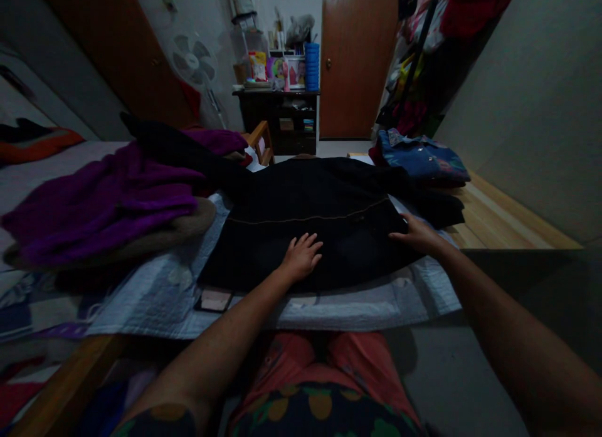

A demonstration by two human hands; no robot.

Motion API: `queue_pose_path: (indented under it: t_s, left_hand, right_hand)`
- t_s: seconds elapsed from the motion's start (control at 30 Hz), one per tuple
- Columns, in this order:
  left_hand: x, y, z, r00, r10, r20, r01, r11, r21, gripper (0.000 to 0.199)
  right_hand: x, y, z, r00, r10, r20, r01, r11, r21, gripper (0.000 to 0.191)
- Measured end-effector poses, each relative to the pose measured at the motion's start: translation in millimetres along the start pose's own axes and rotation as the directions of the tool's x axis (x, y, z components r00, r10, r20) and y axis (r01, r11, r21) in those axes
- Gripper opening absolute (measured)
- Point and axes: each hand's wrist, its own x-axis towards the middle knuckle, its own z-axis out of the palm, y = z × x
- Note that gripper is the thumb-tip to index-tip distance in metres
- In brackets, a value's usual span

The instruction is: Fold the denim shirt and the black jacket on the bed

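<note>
A black garment [305,199] with a thin brown seam line lies spread out on a light blue quilted cloth [155,299]. One sleeve stretches left over a purple garment, the other reaches right toward the wooden surface. My left hand [302,256] rests on the lower middle of the black garment, fingers spread. At the garment's right edge is my right hand [416,234], thumb and fingers apart, touching the fabric. A pale rectangular item [215,300] with a dark border shows partly from under the garment's lower left edge.
Purple clothing [108,199] is piled at the left. Folded denim clothing [421,155] sits at the right on a wooden surface [508,221]. Farther back stand a fan [192,61], a dark cabinet [277,120] and a door [357,61].
</note>
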Motion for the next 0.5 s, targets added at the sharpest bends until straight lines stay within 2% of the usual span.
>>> queue_pose_path:
  t_s: [0.07, 0.13, 0.27, 0.43, 0.5]
  left_hand:
    - [-2, 5, -0.7, 0.999, -0.003, 0.042, 0.004, 1.0, -0.028, 0.06]
    - [-4, 7, 0.7, 0.999, 0.005, 0.052, -0.003, 1.0, -0.029, 0.07]
    - [-7, -1, 5.4, 1.0, 0.013, -0.009, -0.012, 1.0, 0.008, 0.066]
    - [-8, -5, 8.2, 0.999, 0.001, -0.049, 0.0, 1.0, 0.02, 0.064]
    - [-9, -1, 9.6, 0.999, -0.009, -0.052, 0.01, 1.0, 0.024, 0.064]
  right_hand:
    - [-1, 1, -3, 0.999, 0.018, 0.036, -0.019, 0.999, 0.035, 0.064]
    - [-1, -1, -3, 0.999, 0.046, 0.018, -0.046, 0.999, 0.004, 0.062]
    - [-1, -4, 1, 0.999, 0.021, -0.038, -0.028, 0.981, -0.19, 0.055]
    - [-17, -16, 0, 0.995, 0.095, 0.021, -0.08, 0.918, -0.389, 0.039]
    - [-26, -30, -3, 0.997, 0.062, -0.048, -0.077, 0.899, -0.432, 0.033]
